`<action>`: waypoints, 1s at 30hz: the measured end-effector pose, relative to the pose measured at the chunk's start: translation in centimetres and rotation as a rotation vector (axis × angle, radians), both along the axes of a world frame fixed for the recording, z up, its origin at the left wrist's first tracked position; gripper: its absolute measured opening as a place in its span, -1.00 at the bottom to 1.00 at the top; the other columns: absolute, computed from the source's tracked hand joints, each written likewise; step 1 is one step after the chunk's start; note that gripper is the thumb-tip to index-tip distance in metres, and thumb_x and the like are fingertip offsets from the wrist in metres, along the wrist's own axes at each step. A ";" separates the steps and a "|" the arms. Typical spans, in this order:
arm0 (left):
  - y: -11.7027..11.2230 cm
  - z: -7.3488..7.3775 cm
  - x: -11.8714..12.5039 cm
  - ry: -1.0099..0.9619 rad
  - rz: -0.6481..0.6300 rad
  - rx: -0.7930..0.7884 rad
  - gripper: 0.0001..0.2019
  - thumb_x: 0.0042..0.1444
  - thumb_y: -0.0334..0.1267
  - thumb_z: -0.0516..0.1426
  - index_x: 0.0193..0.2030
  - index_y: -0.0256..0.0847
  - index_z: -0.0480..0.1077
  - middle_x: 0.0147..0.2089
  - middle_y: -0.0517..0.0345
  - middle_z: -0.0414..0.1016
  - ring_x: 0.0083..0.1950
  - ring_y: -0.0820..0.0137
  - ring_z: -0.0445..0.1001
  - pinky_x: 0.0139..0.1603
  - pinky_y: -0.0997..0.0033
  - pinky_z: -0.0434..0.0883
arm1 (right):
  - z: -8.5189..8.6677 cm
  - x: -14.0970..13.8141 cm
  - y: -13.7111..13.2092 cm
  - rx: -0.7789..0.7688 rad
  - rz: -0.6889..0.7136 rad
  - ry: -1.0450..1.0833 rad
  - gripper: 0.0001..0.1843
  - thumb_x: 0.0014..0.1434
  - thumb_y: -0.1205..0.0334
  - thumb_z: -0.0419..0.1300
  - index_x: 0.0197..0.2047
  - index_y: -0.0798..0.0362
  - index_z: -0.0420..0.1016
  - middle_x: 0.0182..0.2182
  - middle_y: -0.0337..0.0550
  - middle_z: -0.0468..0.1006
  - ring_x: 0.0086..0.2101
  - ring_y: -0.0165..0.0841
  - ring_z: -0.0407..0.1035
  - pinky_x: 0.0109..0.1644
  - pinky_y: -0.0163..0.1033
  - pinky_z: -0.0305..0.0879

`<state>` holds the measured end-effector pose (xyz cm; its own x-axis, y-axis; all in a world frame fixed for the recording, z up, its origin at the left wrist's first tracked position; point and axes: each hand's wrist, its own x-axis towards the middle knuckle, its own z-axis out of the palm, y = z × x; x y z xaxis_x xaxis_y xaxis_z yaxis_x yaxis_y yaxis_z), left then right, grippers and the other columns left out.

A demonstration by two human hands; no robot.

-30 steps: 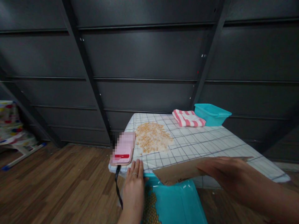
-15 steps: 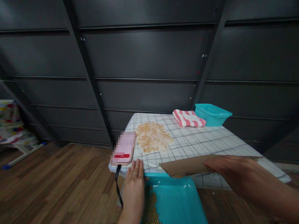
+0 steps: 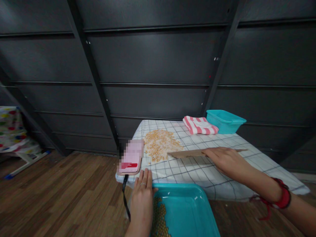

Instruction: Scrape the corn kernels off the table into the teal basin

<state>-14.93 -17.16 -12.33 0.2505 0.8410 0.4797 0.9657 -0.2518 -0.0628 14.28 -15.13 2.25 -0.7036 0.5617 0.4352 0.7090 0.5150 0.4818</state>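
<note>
A pile of yellow kernels [image 3: 160, 144] lies on a white checked tablecloth [image 3: 222, 177]. My right hand [image 3: 224, 159] is closed on a flat piece of brown cardboard [image 3: 187, 153], held low over the cloth with its left end at the pile's right edge. My left hand [image 3: 143, 194] grips the left rim of a teal tray [image 3: 190, 210] held below the table's near edge; its fingers lie flat on the rim and touch the cloth. Some kernels [image 3: 159, 220] lie in the tray's left side.
A pink phone [image 3: 130, 158] with a black strap sits at the table's left corner. A red-striped folded cloth [image 3: 199, 125] and a second teal tub [image 3: 224, 121] stand at the far end. Dark metal wall panels rise behind. Wooden floor and colourful items [image 3: 12, 131] lie left.
My right hand carried the cardboard away from the tray, forward and left across the cloth to the kernel pile. The left hand and tray stayed put.
</note>
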 end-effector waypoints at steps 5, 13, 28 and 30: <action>-0.1 0.6 0.2 0.003 0.002 0.028 -0.58 0.10 -0.44 0.02 0.14 -0.25 0.30 0.16 -0.09 0.39 0.18 0.19 0.34 0.10 0.13 0.39 | 1.6 -0.1 -0.4 -0.032 0.009 0.012 -0.58 -0.10 0.63 -0.14 -0.31 0.08 0.41 -0.43 -0.18 0.58 -0.48 -0.39 0.43 -0.43 -0.32 0.30; -0.2 0.8 0.2 -0.027 0.000 0.006 -0.55 0.08 -0.46 0.03 0.15 -0.27 0.28 0.15 -0.12 0.41 0.18 0.21 0.35 0.11 0.16 0.38 | 2.7 -1.8 -1.9 0.030 0.094 0.025 -0.63 -0.02 0.61 -0.13 -0.30 0.10 0.37 -0.45 -0.14 0.58 -0.49 -0.38 0.44 -0.42 -0.31 0.28; -0.2 0.9 0.2 -0.041 -0.007 0.030 -0.55 0.07 -0.47 0.02 0.14 -0.24 0.29 0.14 -0.08 0.42 0.17 0.20 0.36 0.08 0.14 0.41 | 2.0 -5.9 0.2 -0.120 0.117 -0.017 -0.72 0.03 0.60 -0.03 -0.28 0.12 0.38 -0.40 -0.11 0.58 -0.46 -0.35 0.43 -0.43 -0.27 0.28; -0.2 0.8 0.1 -0.056 -0.003 0.021 -0.52 0.08 -0.47 0.01 0.17 -0.20 0.25 0.16 -0.06 0.41 0.18 0.19 0.34 0.10 0.10 0.39 | 2.2 -5.3 -0.3 -0.117 0.128 -0.018 -0.71 0.02 0.60 -0.04 -0.29 0.11 0.38 -0.40 -0.11 0.58 -0.46 -0.36 0.43 -0.44 -0.28 0.27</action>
